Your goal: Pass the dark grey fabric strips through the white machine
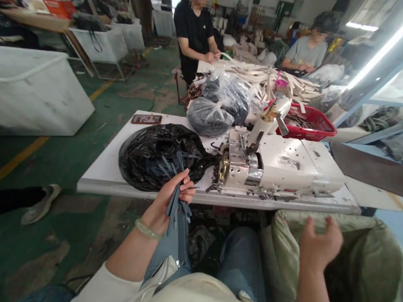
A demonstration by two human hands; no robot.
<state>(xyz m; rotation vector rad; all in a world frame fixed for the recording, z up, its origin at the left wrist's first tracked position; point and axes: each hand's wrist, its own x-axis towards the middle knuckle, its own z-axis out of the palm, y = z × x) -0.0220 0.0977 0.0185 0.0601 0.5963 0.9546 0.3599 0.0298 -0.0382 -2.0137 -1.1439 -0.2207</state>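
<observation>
My left hand [169, 202] is closed around a bunch of dark grey strips [177, 211] that hang down over my lap, just in front of the table edge. Behind it lies an open black plastic bag [158, 156] with more strips sticking out. My right hand [319, 243] hovers over a green woven sack [367, 271], its fingers loosely curled and holding nothing. A white machine [279, 166] with a metal head sits on the white table [106, 166] between the two hands.
Two more filled plastic bags [219, 105] and a red basket [312, 123] stand farther back. A phone [146, 119] lies on the table's far left. Two people work at a table with pale straps [260, 76]. A white bin [23, 85] stands left; someone's shoe [41, 204] is on the floor.
</observation>
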